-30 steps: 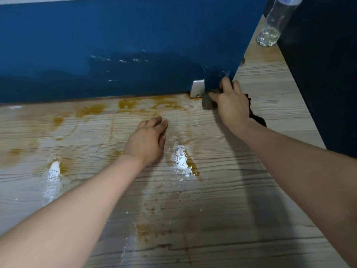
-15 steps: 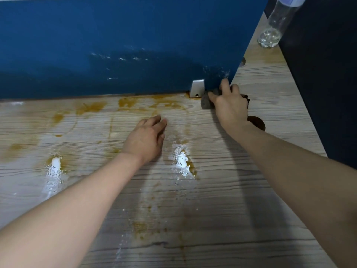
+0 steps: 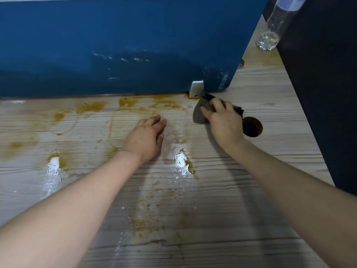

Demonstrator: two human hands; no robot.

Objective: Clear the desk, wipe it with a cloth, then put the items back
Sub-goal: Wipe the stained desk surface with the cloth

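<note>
A: Where's the cloth (image 3: 201, 111)?

B: At the far edge of the bench (image 3: 270, 151), towards its right side, bunched grey and dark under the right hand (image 3: 222, 120). The thumb and fingers curl over it and hold it down on the wood, just in front of the small metal bracket (image 3: 196, 89) at the foot of the blue partition (image 3: 116, 45).

A: And the left hand (image 3: 144, 138)?

B: Flat on the bench near the middle, fingers straight and together, holding nothing.

A: The surface?

B: Brown stains (image 3: 131, 103) run along the far edge below the partition, with more blotches nearer the front. Wet patches (image 3: 181, 159) glisten just right of the left hand and further left.

A: Anything else?

B: A round cable hole (image 3: 253, 128) sits just right of the right hand. A clear plastic bottle (image 3: 270, 35) stands at the far right corner, beside a dark panel (image 3: 328, 93).
</note>
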